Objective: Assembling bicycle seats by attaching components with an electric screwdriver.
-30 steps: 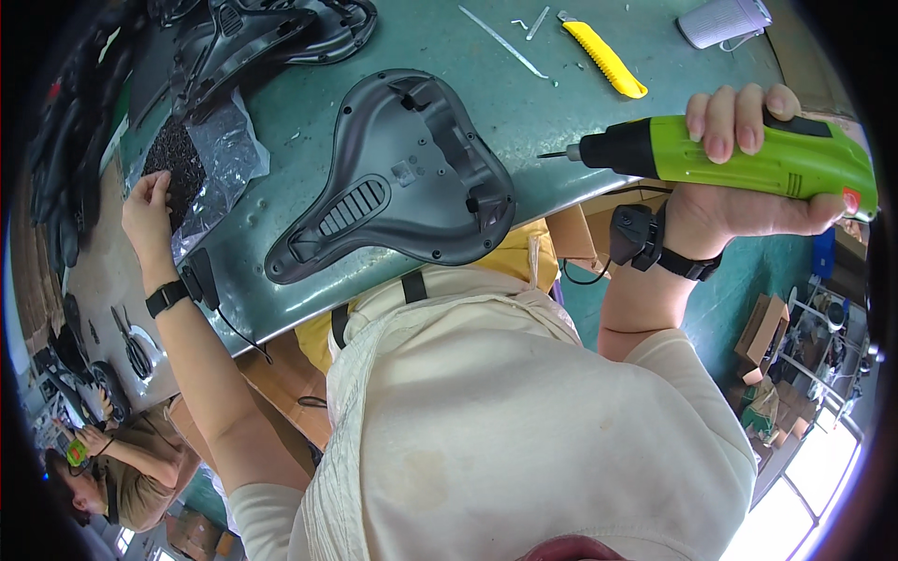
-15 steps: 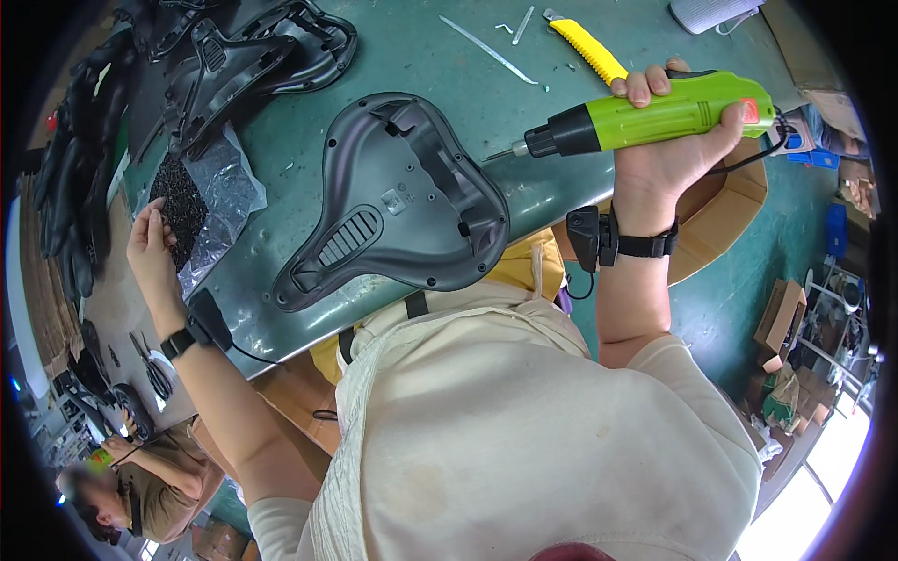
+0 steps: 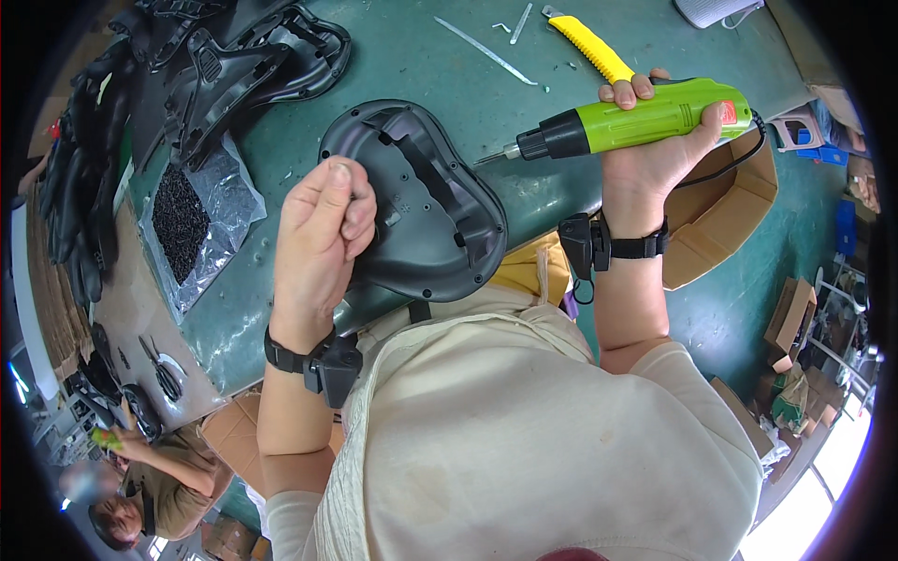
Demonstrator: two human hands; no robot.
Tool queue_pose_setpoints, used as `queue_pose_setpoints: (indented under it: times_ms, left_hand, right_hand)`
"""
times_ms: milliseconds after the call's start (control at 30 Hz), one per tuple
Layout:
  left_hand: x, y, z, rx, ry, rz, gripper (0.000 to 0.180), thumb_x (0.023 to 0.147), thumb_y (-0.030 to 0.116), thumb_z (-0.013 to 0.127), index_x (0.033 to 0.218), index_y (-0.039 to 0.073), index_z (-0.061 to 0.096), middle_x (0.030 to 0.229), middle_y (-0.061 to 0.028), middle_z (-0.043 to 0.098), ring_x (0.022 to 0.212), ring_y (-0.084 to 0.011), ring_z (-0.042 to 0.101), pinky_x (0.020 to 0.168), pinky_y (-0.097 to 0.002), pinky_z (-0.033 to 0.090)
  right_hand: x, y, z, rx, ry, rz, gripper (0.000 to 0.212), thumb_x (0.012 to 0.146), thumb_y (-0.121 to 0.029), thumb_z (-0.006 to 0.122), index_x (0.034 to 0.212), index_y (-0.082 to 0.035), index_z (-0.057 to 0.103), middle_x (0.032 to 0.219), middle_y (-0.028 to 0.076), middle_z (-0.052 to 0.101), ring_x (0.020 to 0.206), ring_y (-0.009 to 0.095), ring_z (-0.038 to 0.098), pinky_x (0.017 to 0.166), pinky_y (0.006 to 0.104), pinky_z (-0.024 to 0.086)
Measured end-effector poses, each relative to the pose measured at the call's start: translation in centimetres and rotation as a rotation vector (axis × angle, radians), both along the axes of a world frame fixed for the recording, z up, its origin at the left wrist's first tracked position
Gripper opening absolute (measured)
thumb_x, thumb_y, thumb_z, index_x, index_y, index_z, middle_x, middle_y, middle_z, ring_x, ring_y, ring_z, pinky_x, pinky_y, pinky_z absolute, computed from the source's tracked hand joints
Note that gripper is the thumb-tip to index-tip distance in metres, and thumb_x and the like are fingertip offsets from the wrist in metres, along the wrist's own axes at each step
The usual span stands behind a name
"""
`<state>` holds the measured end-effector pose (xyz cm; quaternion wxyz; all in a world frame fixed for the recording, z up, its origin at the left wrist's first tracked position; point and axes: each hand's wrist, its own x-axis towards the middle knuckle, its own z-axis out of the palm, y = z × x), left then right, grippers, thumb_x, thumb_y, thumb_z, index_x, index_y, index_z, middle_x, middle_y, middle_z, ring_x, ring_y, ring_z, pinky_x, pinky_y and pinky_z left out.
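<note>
My right hand [image 3: 659,154] is wrapped round a green and black electric screwdriver [image 3: 636,120], its bit pointing left toward the wide end of a black plastic bicycle saddle base [image 3: 426,201]. The base lies on the green table. Over its left part, hiding the narrow nose, is my left hand [image 3: 327,215], closed with fingertips pinched together. Whatever it may hold is too small or hidden to make out. Left of that hand, a clear plastic bag [image 3: 229,201] lies spread with a heap of small black screws [image 3: 180,220] on it.
More black saddle parts [image 3: 253,75] are piled at the far left. A yellow utility knife [image 3: 589,45] and white strips [image 3: 486,49] lie at the back. A cardboard box [image 3: 720,220] stands right of the table; scissors [image 3: 164,369] lie at left. Another person [image 3: 173,477] works at lower left.
My left hand has left the screw heap and moved right, over the saddle base, with fingers pinched. The screwdriver in my right hand has shifted slightly left.
</note>
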<state>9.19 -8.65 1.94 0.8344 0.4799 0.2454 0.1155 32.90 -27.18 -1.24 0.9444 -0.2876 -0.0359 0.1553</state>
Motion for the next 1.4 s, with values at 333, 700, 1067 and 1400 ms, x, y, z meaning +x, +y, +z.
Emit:
queue_pose_setpoints:
  times_ms: [333,700,1067,1400]
  left_hand:
    - [1.8,-0.8,-1.0,0.118,-0.029,-0.076,0.012,0.092,0.007,0.062,0.102,0.001,0.059,0.085,-0.0053,0.062,0.072,-0.0088,0.059,0.061,-0.0217,0.050]
    - [2.1,-1.3,-1.3,0.258,0.069,-0.042,0.013,0.091,0.004,0.062,0.103,-0.002,0.064,0.090,-0.0091,0.068,0.075,-0.0122,0.066,0.067,-0.0233,0.055]
    - [1.7,-1.9,-2.1,0.315,0.017,-0.002,0.014,0.094,0.009,0.060,0.101,-0.003,0.063,0.088,-0.0100,0.068,0.074,-0.0129,0.066,0.069,-0.0246,0.055]
    - [2.4,-2.5,-2.0,0.415,0.065,0.008,0.013,0.096,0.010,0.056,0.100,-0.002,0.060,0.094,-0.0087,0.064,0.084,-0.0146,0.065,0.077,-0.0271,0.055]
  right_hand:
    - [-0.4,-0.5,-0.4,0.010,0.065,-0.007,0.065,0.084,-0.065,0.051,0.098,-0.001,0.049,0.076,0.009,0.049,0.065,0.024,0.047,0.073,0.0424,0.041]
    - [-0.5,-0.9,-1.0,0.077,0.045,0.018,0.069,0.082,-0.068,0.051,0.098,-0.001,0.049,0.075,0.010,0.050,0.065,0.024,0.049,0.074,0.0432,0.041]
    - [-1.1,-1.2,-2.2,0.087,-0.007,0.058,0.067,0.082,-0.065,0.051,0.102,-0.001,0.048,0.080,0.008,0.048,0.068,0.022,0.046,0.079,0.0428,0.038]
    - [-1.0,-1.5,-4.3,0.091,0.083,0.048,0.063,0.085,-0.063,0.049,0.103,-0.002,0.046,0.079,0.008,0.047,0.069,0.022,0.046,0.081,0.0427,0.040]
